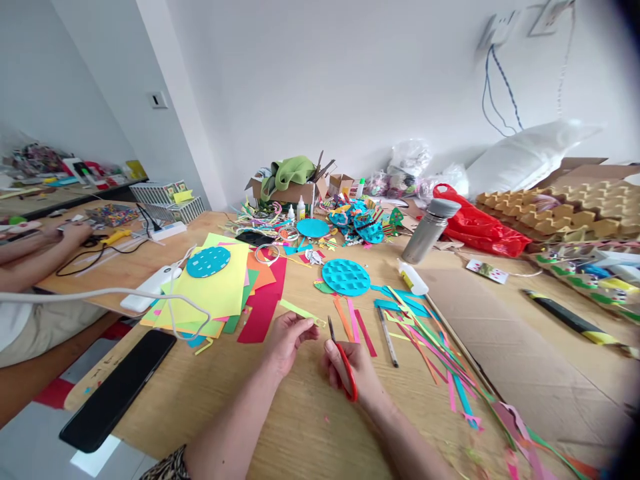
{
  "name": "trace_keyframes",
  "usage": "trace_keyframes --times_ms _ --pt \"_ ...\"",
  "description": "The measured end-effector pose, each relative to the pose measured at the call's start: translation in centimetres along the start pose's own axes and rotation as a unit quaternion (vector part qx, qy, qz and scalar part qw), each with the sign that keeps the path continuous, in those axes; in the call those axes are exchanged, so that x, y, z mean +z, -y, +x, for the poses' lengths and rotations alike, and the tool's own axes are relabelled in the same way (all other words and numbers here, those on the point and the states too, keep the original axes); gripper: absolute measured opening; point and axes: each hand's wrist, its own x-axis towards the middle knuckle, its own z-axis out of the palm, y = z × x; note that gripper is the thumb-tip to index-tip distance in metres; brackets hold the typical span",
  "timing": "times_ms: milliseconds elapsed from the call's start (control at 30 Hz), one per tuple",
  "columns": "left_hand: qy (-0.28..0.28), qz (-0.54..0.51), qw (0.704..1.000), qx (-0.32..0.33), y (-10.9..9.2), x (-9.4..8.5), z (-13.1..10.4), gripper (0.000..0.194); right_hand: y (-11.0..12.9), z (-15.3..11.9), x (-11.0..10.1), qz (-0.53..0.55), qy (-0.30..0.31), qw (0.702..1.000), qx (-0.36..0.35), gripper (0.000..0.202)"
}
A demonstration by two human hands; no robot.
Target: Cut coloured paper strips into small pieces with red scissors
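Note:
My left hand (286,341) pinches a thin yellow-green paper strip (296,309) between thumb and fingers. To its right, my right hand (361,375) grips red-handled scissors (348,369), whose dark blades point away from me, near the strip's end. Whether the blades touch the strip, I cannot tell. Just beyond lie orange, pink and red paper strips (364,332) and a blue paper disc (346,277) with raised flaps. A pen (388,338) rests right of the strips. Left of my hands, coloured sheets are stacked under a yellow sheet (210,293) bearing a speckled blue disc (208,262).
A black phone (120,390) lies at the left table edge, near a white power strip (150,288) and cable. On the right stand a steel bottle (425,237), a glue bottle (413,278), cardboard (505,347) and a utility knife (570,319). A co-worker's arms (45,250) show at left.

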Motion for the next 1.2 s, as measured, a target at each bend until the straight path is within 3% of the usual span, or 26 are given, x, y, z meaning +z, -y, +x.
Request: trace_keyframes --times_ms 267,633,1200 --pt "-0.029 0.063 0.997 0.028 -0.2 -0.1 0.2 0.018 0.8 -0.5 0.1 -0.020 0.074 0.997 0.012 0.056" --pt "-0.020 0.193 0.979 0.067 -0.1 -0.9 0.3 0.022 0.7 -0.2 0.0 -0.032 0.077 0.996 0.044 0.059" --pt "0.026 0.142 0.989 0.017 -0.2 -0.3 0.0 0.016 0.6 0.0 0.0 -0.057 0.065 0.995 0.040 0.058"
